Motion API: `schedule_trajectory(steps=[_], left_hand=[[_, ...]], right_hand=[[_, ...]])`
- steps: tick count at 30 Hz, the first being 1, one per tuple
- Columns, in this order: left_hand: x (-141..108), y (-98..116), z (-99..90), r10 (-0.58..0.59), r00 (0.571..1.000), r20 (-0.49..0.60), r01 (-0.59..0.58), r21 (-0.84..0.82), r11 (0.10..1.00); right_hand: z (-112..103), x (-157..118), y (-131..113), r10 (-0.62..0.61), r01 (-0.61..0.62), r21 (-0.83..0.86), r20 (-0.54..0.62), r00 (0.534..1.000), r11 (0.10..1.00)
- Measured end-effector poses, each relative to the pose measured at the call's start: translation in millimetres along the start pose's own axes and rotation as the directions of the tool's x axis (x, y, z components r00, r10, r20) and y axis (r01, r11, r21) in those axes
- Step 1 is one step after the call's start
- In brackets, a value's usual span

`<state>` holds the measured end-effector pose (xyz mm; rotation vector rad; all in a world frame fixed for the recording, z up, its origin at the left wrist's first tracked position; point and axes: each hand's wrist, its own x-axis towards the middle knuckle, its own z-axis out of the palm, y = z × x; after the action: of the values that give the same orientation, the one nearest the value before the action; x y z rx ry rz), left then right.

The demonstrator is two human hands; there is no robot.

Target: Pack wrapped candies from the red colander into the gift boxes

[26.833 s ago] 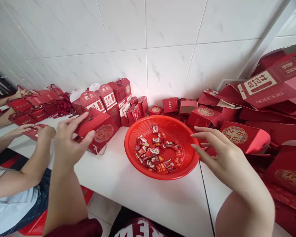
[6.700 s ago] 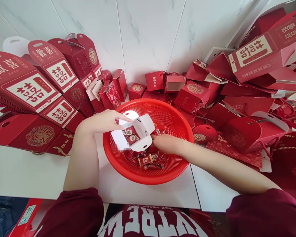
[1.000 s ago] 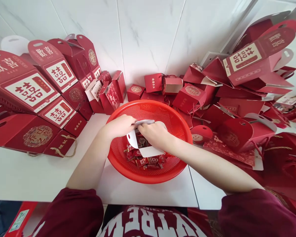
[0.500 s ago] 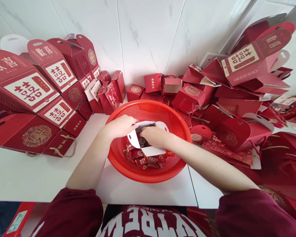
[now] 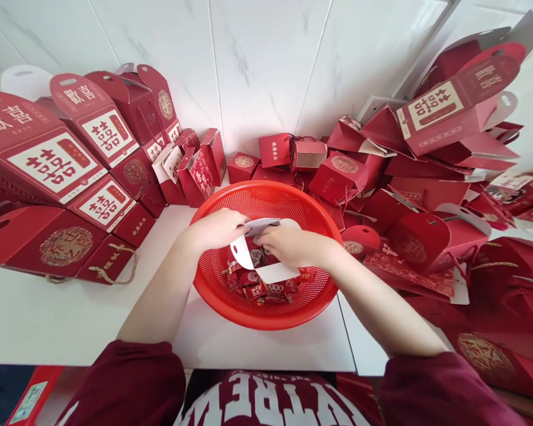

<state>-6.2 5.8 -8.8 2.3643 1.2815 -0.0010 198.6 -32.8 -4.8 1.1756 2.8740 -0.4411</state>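
My left hand (image 5: 222, 228) is closed on the back edge of a small open gift box (image 5: 244, 251) with white inner flaps. The box is tilted over a red plastic colander (image 5: 269, 319). My right hand (image 5: 291, 244) is at the box's mouth, fingers reaching in and loosely stretched; nothing shows in them, though some fingertips are hidden. Inside the box, dark red wrapped sweets (image 5: 257, 255) are visible. More sweets in red wrappers (image 5: 255, 290) lie in the bottom of the colander, just below the box.
Red gift boxes with white labels (image 5: 55, 165) stand stacked at the left. Smaller red bags (image 5: 198, 174) stand beside them against the tiled wall (image 5: 266, 65). A loose heap of red boxes (image 5: 430, 189) covers the right side. The colander rests on a white table (image 5: 160, 319).
My right hand has drawn back slightly out of the box, so more of its fingers and the sweets inside show. My left hand keeps its hold on the box.
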Motion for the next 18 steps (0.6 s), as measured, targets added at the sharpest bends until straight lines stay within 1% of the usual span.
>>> schedule_trajectory(steps=[1, 2, 3, 4, 5, 6, 7, 9, 11, 13, 15, 18], left_hand=[[-0.6, 0.5, -1.0, -0.004, 1.000, 0.005, 0.004, -0.004, 1.000], [-1.3, 1.2, -2.1, -0.012, 1.000, 0.008, 0.012, -0.007, 1.000], [-2.0, 1.9, -3.2, -0.018, 1.000, 0.004, 0.018, -0.008, 1.000], [-2.9, 2.8, -4.3, -0.016, 1.000, -0.003, 0.016, -0.010, 1.000], [-4.0, 3.7, -5.6, -0.005, 1.000, -0.011, 0.004, -0.015, 1.000], [-5.2, 4.8, -7.0, 0.013, 1.000, -0.018, -0.013, -0.024, 1.000], [-6.5, 6.0, -8.5, 0.033, 0.999, -0.020, -0.034, -0.036, 0.999], [-9.8, 8.4, -12.0, 0.076, 0.997, -0.010, -0.077, -0.069, 0.995], [-13.1, 10.7, -15.6, 0.107, 0.994, 0.005, -0.105, -0.117, 0.987], [-15.6, 12.1, -18.6, 0.119, 0.993, 0.018, -0.114, -0.169, 0.979], [-16.5, 11.9, -20.4, 0.106, 0.994, 0.036, -0.097, -0.203, 0.974], [-15.8, 8.8, -21.6, 0.097, 0.995, 0.032, -0.088, -0.230, 0.969]], right_hand=[[-6.5, -10.4, 2.0, -0.034, 0.037, 0.060, -0.050, 0.998, 0.997], [-11.7, -21.7, 4.5, -0.070, 0.097, 0.186, -0.148, 0.986, 0.978], [-15.3, -33.0, 7.7, -0.054, 0.131, 0.299, -0.252, 0.966, 0.945], [-17.1, -43.9, 11.3, -0.006, 0.137, 0.384, -0.323, 0.947, 0.913], [-17.2, -53.7, 15.4, 0.052, 0.127, 0.452, -0.363, 0.930, 0.883], [-16.2, -62.2, 19.6, 0.115, 0.090, 0.493, -0.372, 0.921, 0.865], [-14.5, -69.3, 23.8, 0.169, 0.042, 0.517, -0.354, 0.920, 0.855], [-11.5, -79.4, 30.3, 0.229, -0.059, 0.531, -0.260, 0.938, 0.845], [-10.6, -85.2, 33.3, 0.216, -0.132, 0.504, -0.112, 0.970, 0.854], [-10.9, -87.6, 32.9, 0.174, -0.166, 0.460, 0.024, 0.984, 0.872], [-9.9, -87.0, 30.9, 0.168, -0.184, 0.399, 0.075, 0.983, 0.898], [-5.0, -82.6, 29.7, 0.220, -0.233, 0.286, 0.080, 0.972, 0.929]])
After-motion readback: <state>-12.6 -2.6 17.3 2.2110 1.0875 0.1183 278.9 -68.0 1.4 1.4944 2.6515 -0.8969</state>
